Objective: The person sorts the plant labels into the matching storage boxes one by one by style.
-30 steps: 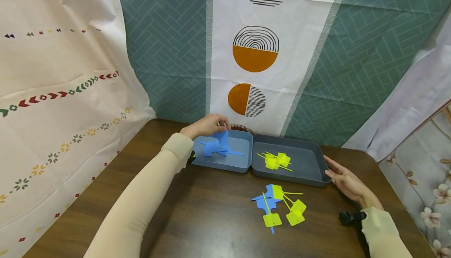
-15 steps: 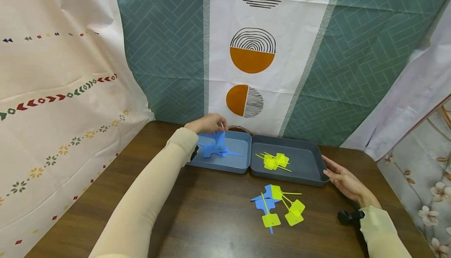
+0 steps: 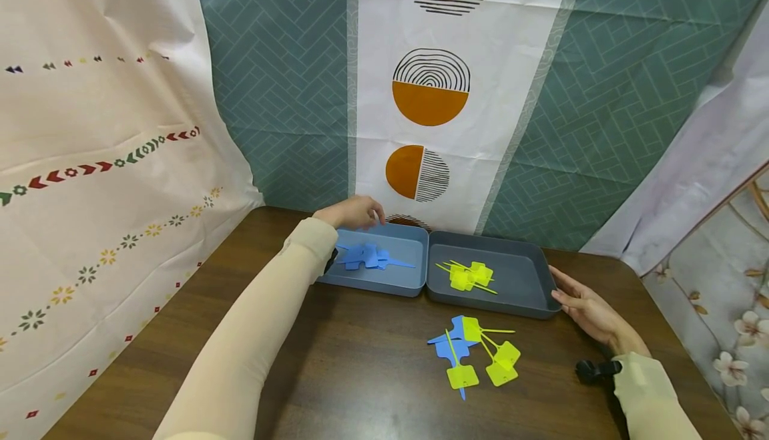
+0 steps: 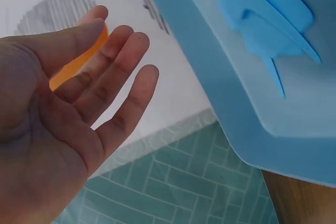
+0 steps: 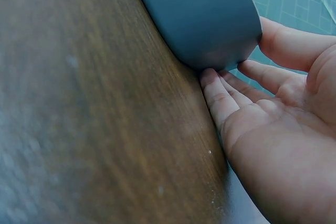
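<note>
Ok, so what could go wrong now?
Yellow tags lie over blue tags on the table, so picking one up might drag another along. Also, the right hand's fingers touch the dark tray, so a bump could nudge it against the blue tray beside it.

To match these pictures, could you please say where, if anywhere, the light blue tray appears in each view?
Head: light blue tray just below centre, left of the dark tray.
Left wrist: upper right, cut off by the frame.
Right wrist: not visible.
Shared landmark: teal patterned cloth.
</note>
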### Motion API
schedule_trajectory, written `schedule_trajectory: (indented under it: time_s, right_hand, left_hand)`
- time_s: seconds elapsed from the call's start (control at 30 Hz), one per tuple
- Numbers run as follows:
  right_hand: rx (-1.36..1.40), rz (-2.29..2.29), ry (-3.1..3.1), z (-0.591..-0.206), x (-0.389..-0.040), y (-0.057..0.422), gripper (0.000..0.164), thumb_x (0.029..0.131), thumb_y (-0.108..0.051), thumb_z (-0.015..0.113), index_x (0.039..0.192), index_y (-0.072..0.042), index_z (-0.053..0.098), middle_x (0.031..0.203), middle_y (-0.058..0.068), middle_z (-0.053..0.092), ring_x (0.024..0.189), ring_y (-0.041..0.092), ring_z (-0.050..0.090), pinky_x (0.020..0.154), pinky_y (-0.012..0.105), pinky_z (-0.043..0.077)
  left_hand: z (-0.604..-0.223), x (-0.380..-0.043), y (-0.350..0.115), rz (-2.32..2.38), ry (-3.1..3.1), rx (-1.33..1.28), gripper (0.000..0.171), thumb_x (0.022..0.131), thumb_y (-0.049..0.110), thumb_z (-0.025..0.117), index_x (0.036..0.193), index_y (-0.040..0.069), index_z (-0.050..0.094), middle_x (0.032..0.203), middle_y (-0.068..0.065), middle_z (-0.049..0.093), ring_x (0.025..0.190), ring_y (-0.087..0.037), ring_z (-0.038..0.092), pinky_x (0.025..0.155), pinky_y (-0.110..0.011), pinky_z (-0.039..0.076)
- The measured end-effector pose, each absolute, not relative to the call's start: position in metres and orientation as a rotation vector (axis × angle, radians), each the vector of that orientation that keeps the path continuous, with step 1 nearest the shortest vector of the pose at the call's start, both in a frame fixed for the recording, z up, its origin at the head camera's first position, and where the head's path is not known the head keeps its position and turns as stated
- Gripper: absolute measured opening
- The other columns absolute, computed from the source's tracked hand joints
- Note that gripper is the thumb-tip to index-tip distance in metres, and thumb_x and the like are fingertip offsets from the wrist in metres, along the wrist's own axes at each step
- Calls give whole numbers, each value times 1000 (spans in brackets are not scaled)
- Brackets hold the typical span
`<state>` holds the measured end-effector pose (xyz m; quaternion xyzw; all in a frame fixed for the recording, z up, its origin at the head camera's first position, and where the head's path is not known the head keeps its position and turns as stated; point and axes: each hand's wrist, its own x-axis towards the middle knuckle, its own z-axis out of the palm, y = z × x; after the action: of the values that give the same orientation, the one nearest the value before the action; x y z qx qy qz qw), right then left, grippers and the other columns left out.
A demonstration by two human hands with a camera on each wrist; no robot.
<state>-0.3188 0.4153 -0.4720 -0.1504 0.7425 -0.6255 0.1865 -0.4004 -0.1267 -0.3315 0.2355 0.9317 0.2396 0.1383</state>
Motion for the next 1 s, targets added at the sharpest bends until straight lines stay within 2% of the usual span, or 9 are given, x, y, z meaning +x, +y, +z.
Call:
schedule_trajectory:
  time_s: [0.07,0.13,0.27,0.33,0.4,0.5,0.8,0.9,1.0]
  right_hand:
    - [-428,-1757,2091,-472,-319,416,73,113,-13,43,168,-14,-5,168,22,-24,151,51,-19,119,68,-4]
    - [-431,-1743,2099,-472,-319,416,72,113,-13,43,168,-14,-5,168,22,-24,151,51,-18,126,51,10]
    - [-424,-1723,2118,-470,-319,417,72,113,-14,42,168,-16,-5,169,21,-23,152,50,-17,109,20,32]
    - [-415,-1744,2100,-469,-320,417,72,113,-14,42,168,-16,-5,169,21,-25,152,49,-19,121,29,24]
    - [-413,-1762,2084,-469,-320,417,73,113,-13,43,168,-17,-5,168,20,-26,151,49,-22,127,48,7]
    - [-410,-1780,2068,-469,-321,416,73,113,-12,43,168,-16,-5,168,20,-27,150,50,-22,115,70,-11]
    - [-411,-1775,2069,-469,-321,413,73,113,-12,43,168,-15,-4,169,19,-24,151,49,-21,116,71,-9]
    - [-415,-1748,2083,-471,-321,414,72,113,-13,42,168,-17,-4,170,19,-23,154,46,-16,126,46,12]
    - [-426,-1727,2090,-473,-321,417,71,114,-14,41,168,-17,-5,170,18,-23,158,31,-3,108,18,33]
  left_hand:
    - [-330,-399,-125,720,2697,712,25,106,3,52,120,9,72,114,-13,69,104,-35,64,89,-40,53]
    - [-327,-396,-122,748,2698,748,25,106,4,52,119,10,72,112,-11,69,105,-35,65,91,-41,53]
    - [-321,-390,-116,787,2707,819,24,107,4,52,118,9,73,112,-12,69,102,-31,65,93,-42,53]
    - [-320,-388,-114,812,2713,847,23,106,4,54,118,8,73,114,-12,70,101,-28,66,93,-41,53]
    - [-321,-386,-112,849,2714,869,22,106,4,55,118,8,74,116,-11,71,101,-26,67,93,-40,54]
    - [-326,-381,-110,931,2696,890,20,106,7,57,117,9,75,118,-10,72,101,-25,68,93,-39,55]
    - [-339,-354,-97,1036,2633,1036,19,107,12,59,118,11,74,118,-5,73,100,-22,70,86,-34,56]
    - [-342,-346,-92,1055,2617,1067,18,107,12,60,117,12,75,118,-5,72,99,-22,70,84,-33,56]
    - [-346,-337,-85,1061,2589,1082,18,107,12,60,117,12,74,117,-4,71,102,-24,69,84,-32,55]
